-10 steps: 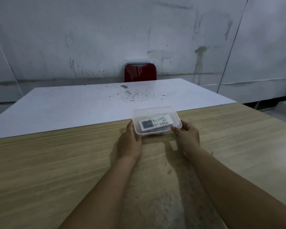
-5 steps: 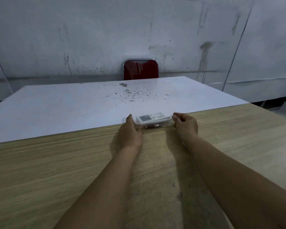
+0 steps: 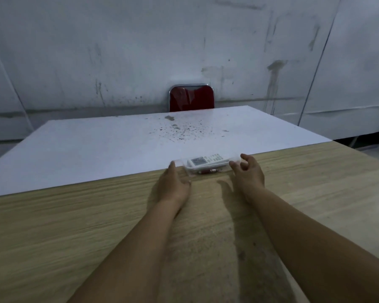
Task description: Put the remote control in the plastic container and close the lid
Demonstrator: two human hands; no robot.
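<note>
The clear plastic container point(image 3: 208, 168) is hard to make out: its walls and lid are nearly invisible against the pale sheet behind it, and whether the lid is fully seated cannot be told. Through the plastic the white remote control point(image 3: 207, 161) shows, lying lengthwise with its small screen toward the left, and a small red item point(image 3: 207, 171) lies at the container's near wall, too blurred to identify. The container sits at the far edge of the wooden counter point(image 3: 74, 226), right where the white board point(image 3: 118, 147) begins. The left hand point(image 3: 173, 184) lies flat and loose against the container's left end, fingers extended along its side, touching but not clasping it. The right hand point(image 3: 248, 172) hovers at the right end with fingers curled and spread apart, the grip open; whether the fingertips touch the plastic cannot be told. Both forearms run out of the bottom of the view. A red chair back point(image 3: 192, 98) rises behind the far edge of the white board, its seat and legs hidden.
</note>
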